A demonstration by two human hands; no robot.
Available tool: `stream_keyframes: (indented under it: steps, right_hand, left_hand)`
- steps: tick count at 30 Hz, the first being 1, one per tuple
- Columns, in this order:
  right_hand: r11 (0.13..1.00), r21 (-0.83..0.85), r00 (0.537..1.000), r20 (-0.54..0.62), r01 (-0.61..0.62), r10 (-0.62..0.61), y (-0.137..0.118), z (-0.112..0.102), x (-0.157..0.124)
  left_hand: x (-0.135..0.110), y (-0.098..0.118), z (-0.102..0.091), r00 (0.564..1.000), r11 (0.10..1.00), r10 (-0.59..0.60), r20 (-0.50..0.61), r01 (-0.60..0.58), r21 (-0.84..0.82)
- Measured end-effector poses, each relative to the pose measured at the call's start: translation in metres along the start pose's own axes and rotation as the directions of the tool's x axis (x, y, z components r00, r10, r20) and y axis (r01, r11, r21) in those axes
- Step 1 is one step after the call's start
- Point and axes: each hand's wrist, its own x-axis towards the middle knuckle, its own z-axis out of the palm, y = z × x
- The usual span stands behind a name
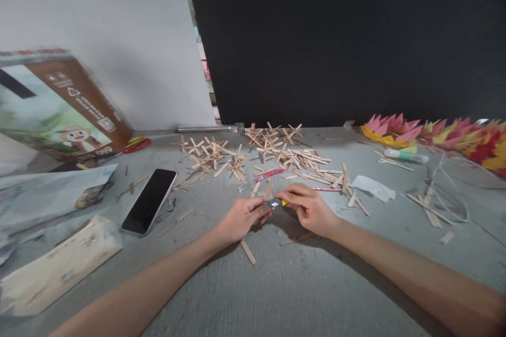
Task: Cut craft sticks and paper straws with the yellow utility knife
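Note:
My left hand [242, 217] and my right hand [310, 208] meet at the middle of the grey table [300, 284]. My right hand is closed on a small yellow and grey cutter [278, 202], its tip pointing left. My left hand's fingers are pinched together right at that tip; what they hold is too small to make out. A loose wooden stick [248, 251] lies under my left wrist. Behind my hands lies a pile of crossed wooden sticks [276, 155] and a red stick [269, 174].
A black phone [149, 200] lies to the left, beside papers [55, 268] and a tilted brown box [59, 108]. At the right are a glue tube [405, 156], white tape [373, 188], white cord [448, 189] and pink-yellow paper crowns [435, 137]. A black panel stands behind.

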Motion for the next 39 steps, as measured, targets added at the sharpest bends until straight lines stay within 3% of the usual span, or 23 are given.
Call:
stream_keyframes:
  steps: [8, 25, 30, 35, 39]
  right_hand:
    - [0.999, 0.046, 1.000, -0.021, 0.022, -0.021, 0.0023, 0.0005, 0.0004]
    - [0.999, -0.012, 0.999, -0.022, 0.046, -0.046, -0.0023, 0.0000, 0.0023]
    - [1.000, 0.025, 0.999, -0.037, 0.019, -0.018, -0.0007, -0.0011, 0.0025]
    - [0.999, -0.004, 0.999, -0.028, 0.045, -0.046, -0.0009, 0.0005, 0.0014]
    - [0.999, 0.019, 0.999, -0.031, 0.038, -0.037, -0.0006, 0.0000, 0.0011]
  left_hand:
    - [-0.0003, -0.0044, -0.0004, 1.000, 0.999, 0.009, -0.003, -0.009, -0.032]
    - [-0.0003, -0.0023, 0.0002, 1.000, 0.997, 0.021, 0.019, -0.022, 0.071]
    - [0.0000, -0.0047, -0.0002, 1.000, 1.000, -0.003, -0.007, 0.003, -0.002]
    - [0.0003, -0.0036, 0.0010, 0.999, 0.990, 0.045, -0.029, -0.041, 0.136]
    - [-0.0008, -0.0015, 0.0009, 0.999, 0.992, 0.039, -0.021, -0.037, 0.117]
